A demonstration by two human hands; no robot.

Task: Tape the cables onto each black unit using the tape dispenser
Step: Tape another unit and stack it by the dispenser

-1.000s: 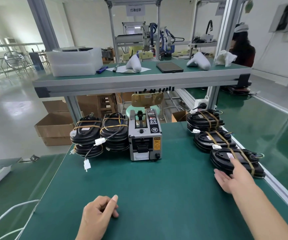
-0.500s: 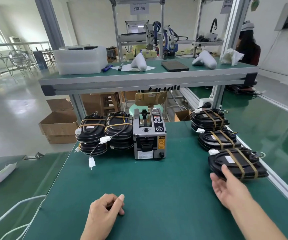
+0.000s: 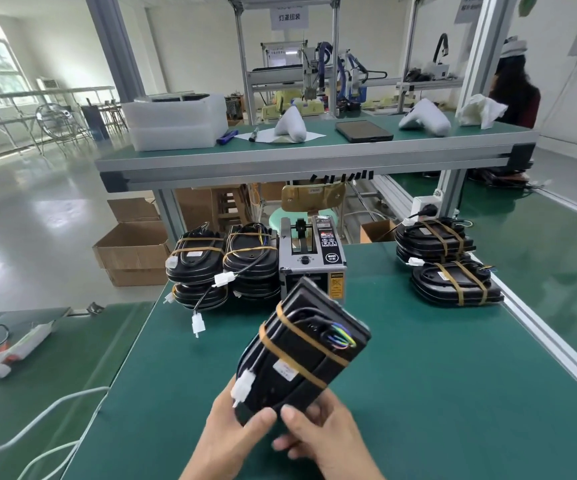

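Here, held tilted above the green bench (image 3: 418,393) before the tape dispenser (image 3: 311,261): a black unit (image 3: 300,355), flat, banded by two tan rubber bands, coloured wires looped at its upper end, white connector (image 3: 243,384) low on the left. Gripped at the lower end by left hand (image 3: 235,434) and right hand (image 3: 318,434), thumbs pressed on top.

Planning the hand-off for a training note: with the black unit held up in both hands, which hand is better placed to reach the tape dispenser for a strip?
Probably the right hand. It touches only the black rubber-banded unit's bottom edge, while the left hand grips the side by the white connector. The grey tape dispenser stands straight ahead.
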